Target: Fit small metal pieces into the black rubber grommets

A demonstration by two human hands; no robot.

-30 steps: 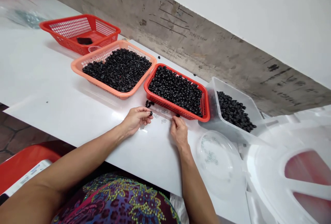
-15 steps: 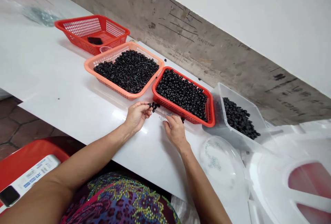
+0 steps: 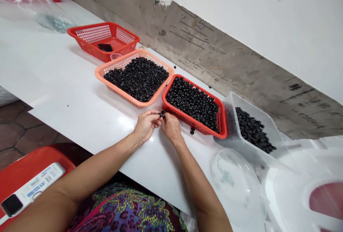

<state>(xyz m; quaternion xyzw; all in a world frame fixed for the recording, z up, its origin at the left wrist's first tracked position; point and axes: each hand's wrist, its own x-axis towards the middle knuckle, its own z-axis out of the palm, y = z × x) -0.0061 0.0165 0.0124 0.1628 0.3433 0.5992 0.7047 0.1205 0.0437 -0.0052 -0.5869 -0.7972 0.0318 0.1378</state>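
Observation:
My left hand (image 3: 147, 125) pinches a small black part (image 3: 162, 114) between thumb and fingers, in front of the baskets. Fingertips of my right hand (image 3: 171, 127) close on the same spot from the other side, partly hiding what they grip. Just behind them stands a red basket (image 3: 167, 104) full of small black ring-like parts (image 3: 191, 100). To its left, an orange basket (image 3: 100, 72) holds a heap of thinner black rings (image 3: 139, 78). A few loose black parts (image 3: 192, 131) lie by the front side of the red basket.
A clear plastic bin (image 3: 233, 132) with black parts stands right of the red basket, near a clear round lid (image 3: 233, 178) and a white stool-like plastic piece (image 3: 294, 175). Another red basket (image 3: 80, 41) holds a dark piece. A wall (image 3: 225, 46) runs behind the white table (image 3: 48, 82).
My right hand has moved left from the front of the red basket to meet my left hand at the black parts. The whole view has shifted slightly.

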